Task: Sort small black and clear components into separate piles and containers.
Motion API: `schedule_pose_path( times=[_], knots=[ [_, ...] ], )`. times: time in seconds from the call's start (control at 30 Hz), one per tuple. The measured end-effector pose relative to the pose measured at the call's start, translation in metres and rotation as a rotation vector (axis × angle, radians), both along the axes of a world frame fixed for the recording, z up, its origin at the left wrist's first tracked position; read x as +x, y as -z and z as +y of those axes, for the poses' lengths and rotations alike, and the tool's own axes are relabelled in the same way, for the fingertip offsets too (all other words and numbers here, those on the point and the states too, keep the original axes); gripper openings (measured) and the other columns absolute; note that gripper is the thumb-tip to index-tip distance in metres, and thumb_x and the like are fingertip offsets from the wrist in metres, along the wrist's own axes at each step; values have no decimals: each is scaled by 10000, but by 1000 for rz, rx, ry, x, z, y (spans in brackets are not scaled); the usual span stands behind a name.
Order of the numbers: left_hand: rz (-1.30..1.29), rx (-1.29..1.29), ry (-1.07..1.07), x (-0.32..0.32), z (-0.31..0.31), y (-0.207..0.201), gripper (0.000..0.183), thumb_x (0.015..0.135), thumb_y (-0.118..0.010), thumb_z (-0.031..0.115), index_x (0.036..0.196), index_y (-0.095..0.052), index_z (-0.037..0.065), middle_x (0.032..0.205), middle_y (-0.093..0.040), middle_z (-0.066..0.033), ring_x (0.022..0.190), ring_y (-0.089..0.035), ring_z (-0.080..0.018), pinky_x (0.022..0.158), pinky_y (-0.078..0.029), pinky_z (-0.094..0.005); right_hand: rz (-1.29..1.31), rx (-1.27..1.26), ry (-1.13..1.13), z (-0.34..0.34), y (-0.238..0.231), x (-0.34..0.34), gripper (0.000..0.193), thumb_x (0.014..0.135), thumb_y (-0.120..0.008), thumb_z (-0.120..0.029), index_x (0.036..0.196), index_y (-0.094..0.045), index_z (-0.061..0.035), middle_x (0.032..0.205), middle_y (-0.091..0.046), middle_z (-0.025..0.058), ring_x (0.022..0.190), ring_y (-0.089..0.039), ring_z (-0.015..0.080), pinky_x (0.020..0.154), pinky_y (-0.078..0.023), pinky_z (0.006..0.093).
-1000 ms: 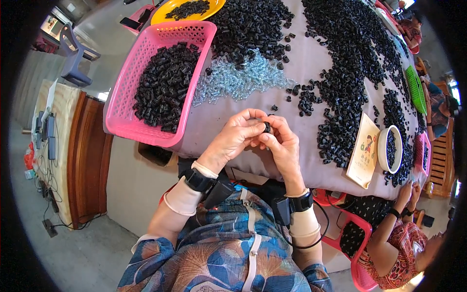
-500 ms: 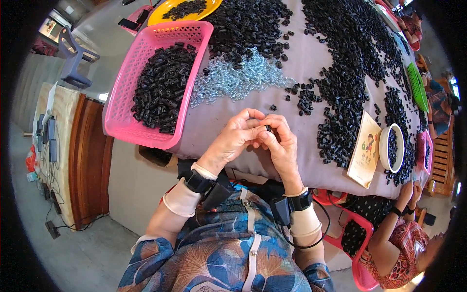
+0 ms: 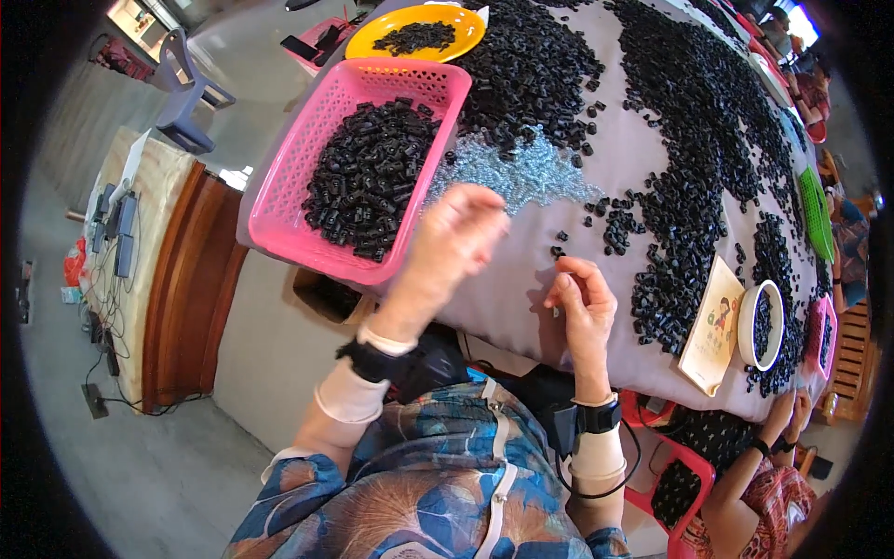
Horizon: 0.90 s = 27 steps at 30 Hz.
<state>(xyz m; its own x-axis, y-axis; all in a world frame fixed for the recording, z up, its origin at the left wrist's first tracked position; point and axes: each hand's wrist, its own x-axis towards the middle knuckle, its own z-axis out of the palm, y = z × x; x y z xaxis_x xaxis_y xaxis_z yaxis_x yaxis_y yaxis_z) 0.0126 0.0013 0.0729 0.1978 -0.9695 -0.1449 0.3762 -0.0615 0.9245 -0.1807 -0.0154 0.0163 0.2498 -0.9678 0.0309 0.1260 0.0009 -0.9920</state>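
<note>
My left hand (image 3: 456,238) is raised beside the right wall of the pink basket (image 3: 270,210), near the pile of small silvery-blue coil springs (image 3: 531,172). Motion smears its fingers, so I cannot make out whether anything is in them. Over the front part of the cloth, my right hand (image 3: 587,303) has its fingers curled and thumb bent in. Something tiny and pale shows by the thumb, too small to name. Loose black plastic pieces (image 3: 559,250) lie just beyond that hand. Black cylindrical parts (image 3: 372,177) fill the pink basket.
Heaps of black pieces (image 3: 689,102) spread across the cloth-covered table. A yellow plate (image 3: 358,42) stands behind the basket. To the right are a booklet (image 3: 712,335), a white bowl (image 3: 780,321) and a green basket (image 3: 816,214). A co-worker's hands (image 3: 792,410) are at the lower right.
My hands were together over a small black part and are now apart. The left has swung toward the basket; the right has moved slightly right and down. The black part is no longer visible between them.
</note>
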Motion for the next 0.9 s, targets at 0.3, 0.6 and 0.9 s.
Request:
schedule_pose_path(
  times=[0.3, 0.6, 0.9],
  knots=[
    [-842, -28, -537, 65, -28, -24, 362, 836, -636, 204, 1094, -498, -9, 783, -573, -60, 580, -511, -102, 514, -421, -234, 55, -60, 255, -17, 0, -24, 63, 864, -563, -42, 907, -599, -15, 651, -540, -8, 515, -480, 44, 470, -417, 183],
    [-875, -9, 177, -31, -24, 41, 346, 746, -683, 113, 1044, -540, 14, 830, -549, -64, 593, -504, -107, 556, -449, -253, 129, -35, 293, -20, 4, -37, 65, 862, -557, -38, 904, -601, -18, 674, -539, -14, 505, -466, 32, 448, -401, 180],
    [-988, -223, 202, -61, -56, 59, 363, 709, -692, 81, 1035, -538, 36, 847, -538, -108, 731, -543, -201, 632, -463, -313, 698, -362, 366, -50, -8, -48, 128, 779, -604, -15, 906, -601, -30, 888, -544, 110, 720, -540, 226, 628, -447, 310]
  ],
)
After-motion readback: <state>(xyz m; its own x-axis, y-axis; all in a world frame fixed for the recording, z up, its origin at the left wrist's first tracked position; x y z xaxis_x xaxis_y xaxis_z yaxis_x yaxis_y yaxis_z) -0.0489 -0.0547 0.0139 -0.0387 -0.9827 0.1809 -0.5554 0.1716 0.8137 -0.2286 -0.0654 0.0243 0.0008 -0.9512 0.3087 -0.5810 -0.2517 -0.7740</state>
